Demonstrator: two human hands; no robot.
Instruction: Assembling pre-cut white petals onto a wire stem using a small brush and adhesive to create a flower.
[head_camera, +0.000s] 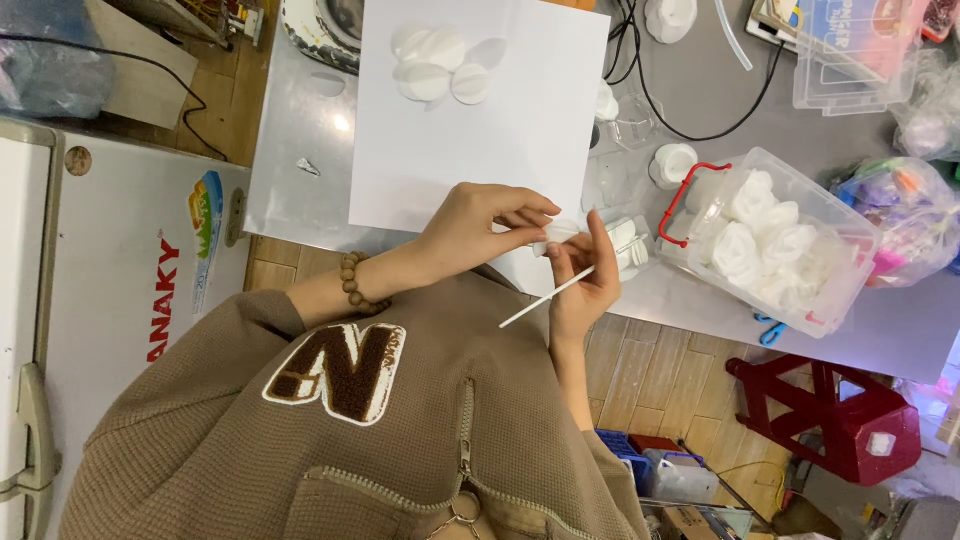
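Observation:
My left hand (478, 226), with a bead bracelet on its wrist, pinches a small white petal piece (557, 234) at the near edge of the table. My right hand (583, 285) meets it there and holds a thin white stick (545, 297) that slants down to the left. Both hands touch the white piece, which sits at the upper end of the stick. A large white sheet of paper (470, 140) lies just beyond the hands, with several round white petals (437, 65) on its far end.
A clear plastic box (850, 270) with a red handle holds white fabric roses to the right. Blue scissors (768, 330) lie near it. Black cables (680, 120), clear containers and bags of colourful items (900, 205) crowd the grey table (300, 150). A red stool (830, 410) stands below; a white chest freezer (100, 290) is at left.

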